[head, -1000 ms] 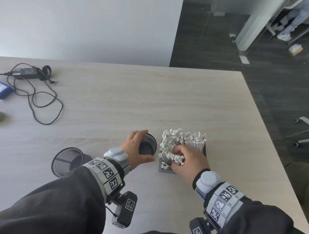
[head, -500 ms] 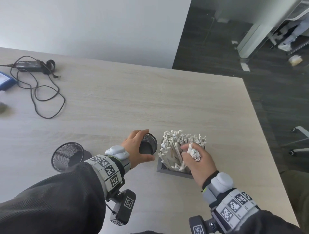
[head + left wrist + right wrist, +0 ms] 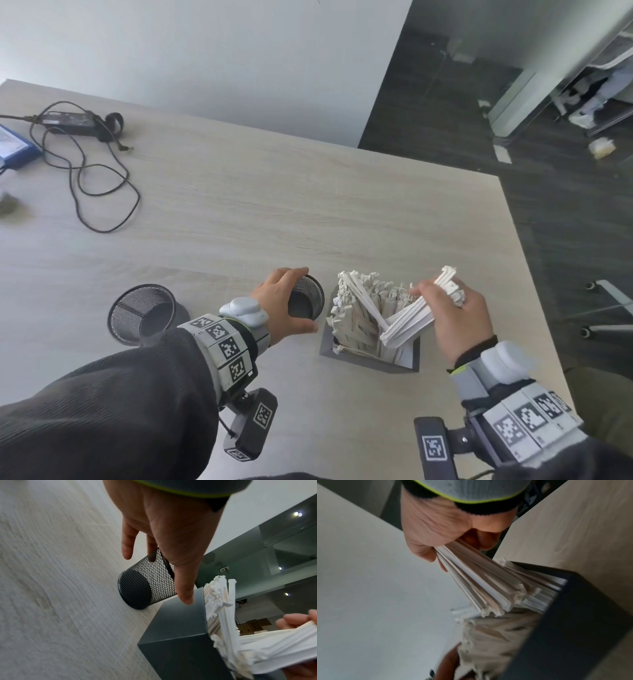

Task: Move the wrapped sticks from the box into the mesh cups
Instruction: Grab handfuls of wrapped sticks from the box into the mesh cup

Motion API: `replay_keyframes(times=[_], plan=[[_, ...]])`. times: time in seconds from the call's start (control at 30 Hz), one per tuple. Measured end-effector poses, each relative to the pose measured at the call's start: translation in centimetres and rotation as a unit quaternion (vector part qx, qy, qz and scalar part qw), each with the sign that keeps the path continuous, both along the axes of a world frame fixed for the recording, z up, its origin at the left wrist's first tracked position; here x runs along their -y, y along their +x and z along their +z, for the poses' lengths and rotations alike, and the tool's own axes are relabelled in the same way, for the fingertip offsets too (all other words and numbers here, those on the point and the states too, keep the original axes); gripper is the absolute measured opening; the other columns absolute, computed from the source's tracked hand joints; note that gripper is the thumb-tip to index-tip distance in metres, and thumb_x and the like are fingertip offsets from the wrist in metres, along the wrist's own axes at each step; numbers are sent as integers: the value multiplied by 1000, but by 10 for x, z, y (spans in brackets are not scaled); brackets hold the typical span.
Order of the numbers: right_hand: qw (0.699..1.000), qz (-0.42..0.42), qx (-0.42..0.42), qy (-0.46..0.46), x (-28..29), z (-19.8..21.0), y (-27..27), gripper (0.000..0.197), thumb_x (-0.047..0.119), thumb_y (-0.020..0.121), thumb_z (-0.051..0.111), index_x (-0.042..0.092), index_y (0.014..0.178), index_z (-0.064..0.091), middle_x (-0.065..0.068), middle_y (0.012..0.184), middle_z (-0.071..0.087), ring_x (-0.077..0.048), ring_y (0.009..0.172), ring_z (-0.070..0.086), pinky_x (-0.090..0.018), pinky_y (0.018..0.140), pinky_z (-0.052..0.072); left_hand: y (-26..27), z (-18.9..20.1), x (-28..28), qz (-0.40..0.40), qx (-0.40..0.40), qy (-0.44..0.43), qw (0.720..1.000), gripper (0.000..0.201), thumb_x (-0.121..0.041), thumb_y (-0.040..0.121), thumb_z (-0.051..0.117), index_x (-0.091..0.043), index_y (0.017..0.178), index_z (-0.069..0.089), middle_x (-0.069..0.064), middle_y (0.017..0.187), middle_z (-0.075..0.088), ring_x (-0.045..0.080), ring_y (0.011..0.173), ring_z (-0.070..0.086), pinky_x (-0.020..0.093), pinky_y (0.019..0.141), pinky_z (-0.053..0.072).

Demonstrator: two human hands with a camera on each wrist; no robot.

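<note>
Standing well left of the dark box, one empty mesh cup waits on the wooden table. A second mesh cup sits just left of the box, and the left hand grips it, fingers curled over its far rim and thumb along its near side. The box is crammed with wrapped sticks, their paper ends ragged. Just right of the box, the right hand clenches a bundle of sticks, thumb on top and fingers underneath; the bundle slants down with its lower ends still inside the box. No readable writing shows on the box. Motion blurs the right wrist view.
</note>
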State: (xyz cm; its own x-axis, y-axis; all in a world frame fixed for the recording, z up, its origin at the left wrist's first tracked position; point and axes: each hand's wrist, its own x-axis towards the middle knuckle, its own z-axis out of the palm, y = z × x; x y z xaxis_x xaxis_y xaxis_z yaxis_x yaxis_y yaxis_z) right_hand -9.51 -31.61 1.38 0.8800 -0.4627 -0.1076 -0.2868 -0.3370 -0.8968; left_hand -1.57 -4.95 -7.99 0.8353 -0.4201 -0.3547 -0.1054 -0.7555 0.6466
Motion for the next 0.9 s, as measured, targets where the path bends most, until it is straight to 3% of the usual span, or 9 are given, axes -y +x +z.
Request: replay_keyframes(times=[0.07, 0.17, 0.27, 0.37, 0.47, 0.6, 0.9], plan=[[999, -39, 2, 20, 7, 7, 5, 21, 18, 85, 64, 7, 68, 71, -8, 58, 53, -16, 49, 43, -28, 51, 38, 0, 1, 1, -3, 2, 2, 1000, 104, -64, 59, 78, -45, 145, 21, -13, 148, 31, 21, 127, 47, 44, 99, 49], [993, -100, -33, 57, 18, 11, 16, 28, 15, 82, 65, 11, 54, 63, -7, 52, 34, -19, 44, 31, -30, 51, 30, 0, 1, 0, -3, 3, 2, 1000, 104, -63, 60, 78, -45, 145, 21, -13, 149, 30, 21, 127, 46, 43, 99, 48], [987, -126, -50, 88, 22, 11, 22, 23, 22, 79, 65, 10, 60, 64, -15, 65, 38, -27, 56, 39, -37, 58, 35, 0, 2, 0, -4, 0, 0, 1000, 104, -62, 60, 79, -44, 145, 22, -13, 150, 30, 21, 128, 46, 43, 99, 48], [977, -140, -55, 154, 19, 6, 24, 27, 21, 85, 62, 9, 61, 62, -7, 51, 49, -24, 46, 51, -27, 50, 40, -1, 2, 0, -1, 1, -7, 1000, 104, -62, 60, 79, -44, 145, 23, -13, 149, 30, 20, 127, 47, 42, 99, 49], [960, -154, -64, 225, 3, 0, 29, 33, 22, 91, 58, 11, 60, 58, 1, 42, 44, -12, 33, 44, -17, 35, 29, -1, 3, 0, 1, 3, -13, 1000, 104, -61, 60, 80, -42, 146, 24, -14, 147, 32, 19, 124, 49, 40, 98, 50], [936, -159, -88, 302, -22, -12, 42, 38, 28, 92, 57, 16, 56, 56, 2, 43, 41, -10, 31, 36, -18, 35, 22, -1, 6, 1, 5, 13, -8, 1000, 105, -56, 59, 84, -41, 146, 27, -12, 147, 34, 18, 123, 50, 38, 98, 49], [953, -107, -76, 273, -68, 5, 64, 27, 21, 91, 59, 8, 67, 61, -1, 46, 50, -13, 35, 50, -14, 34, 31, -6, 4, -5, -11, 20, 4, 1000, 98, -60, 62, 78, -50, 143, 23, -12, 155, 21, 24, 133, 43, 44, 104, 46]])
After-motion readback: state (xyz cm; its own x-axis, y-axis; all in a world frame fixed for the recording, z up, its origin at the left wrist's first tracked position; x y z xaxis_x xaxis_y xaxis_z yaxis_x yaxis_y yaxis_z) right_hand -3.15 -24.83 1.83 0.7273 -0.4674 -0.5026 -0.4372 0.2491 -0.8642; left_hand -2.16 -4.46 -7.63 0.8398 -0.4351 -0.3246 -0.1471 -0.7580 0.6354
